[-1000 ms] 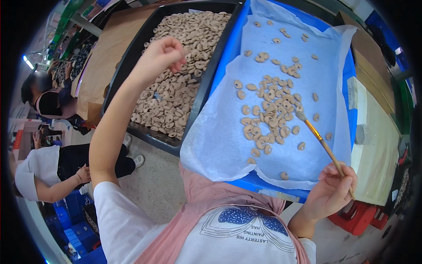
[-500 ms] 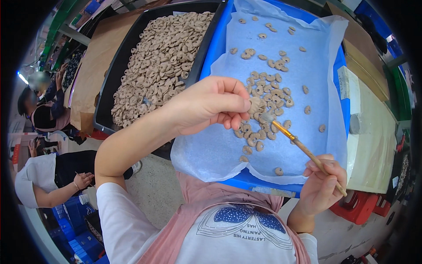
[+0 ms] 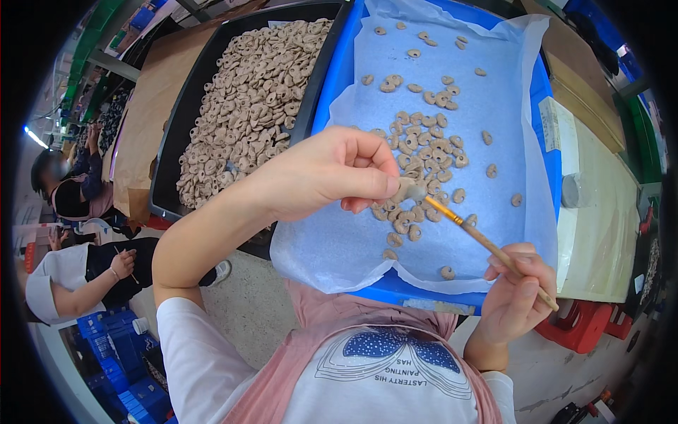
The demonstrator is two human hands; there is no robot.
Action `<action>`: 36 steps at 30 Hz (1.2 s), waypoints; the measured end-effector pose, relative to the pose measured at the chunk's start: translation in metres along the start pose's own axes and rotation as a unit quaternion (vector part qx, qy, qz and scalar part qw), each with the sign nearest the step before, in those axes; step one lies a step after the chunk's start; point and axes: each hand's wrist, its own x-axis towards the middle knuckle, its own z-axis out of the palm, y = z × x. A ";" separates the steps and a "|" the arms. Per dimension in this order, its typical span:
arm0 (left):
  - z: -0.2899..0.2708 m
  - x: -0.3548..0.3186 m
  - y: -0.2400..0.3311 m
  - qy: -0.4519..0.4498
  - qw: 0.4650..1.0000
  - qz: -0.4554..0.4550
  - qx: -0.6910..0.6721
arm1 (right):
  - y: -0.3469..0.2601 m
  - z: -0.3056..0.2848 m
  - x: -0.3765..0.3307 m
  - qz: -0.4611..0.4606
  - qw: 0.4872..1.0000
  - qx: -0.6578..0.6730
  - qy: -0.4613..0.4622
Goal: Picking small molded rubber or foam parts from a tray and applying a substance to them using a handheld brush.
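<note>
Between its thumb and forefinger my left hand (image 3: 332,173) pinches a small tan shell-shaped piece (image 3: 405,189), held above the tray. My right hand (image 3: 519,290) grips a thin wooden paintbrush (image 3: 491,246) near the handle end. The brush's pale bristles (image 3: 417,192) meet the right side of the piece. Below both hands, a blue tray (image 3: 342,85) is lined with white paper (image 3: 318,254). Many similar tan pieces with holes (image 3: 424,141) lie on the paper, densest around the middle. My left hand covers part of that cluster.
To the left stands a black tray (image 3: 320,76) heaped with the same tan pieces (image 3: 261,99). Brown paper (image 3: 162,78) lies beyond it. A co-worker (image 3: 67,283) at the left holds a thin stick. At the right are a pale tabletop (image 3: 600,240) and a red stool (image 3: 585,326).
The piece in my left hand has turned and moved slightly lower. The brush tip has shifted a little left onto it. My right hand has barely moved.
</note>
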 end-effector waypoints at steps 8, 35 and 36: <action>-0.004 0.003 -0.003 -0.003 0.999 -0.013 -0.043 | 0.002 -0.003 -0.002 0.002 0.999 -0.004 0.054; -0.166 0.000 -0.045 0.196 0.690 0.074 0.692 | 0.000 0.000 -0.003 0.013 0.995 -0.023 0.101; -0.166 -0.001 -0.044 0.196 0.687 0.076 0.696 | 0.000 0.000 -0.003 0.013 0.994 -0.026 0.101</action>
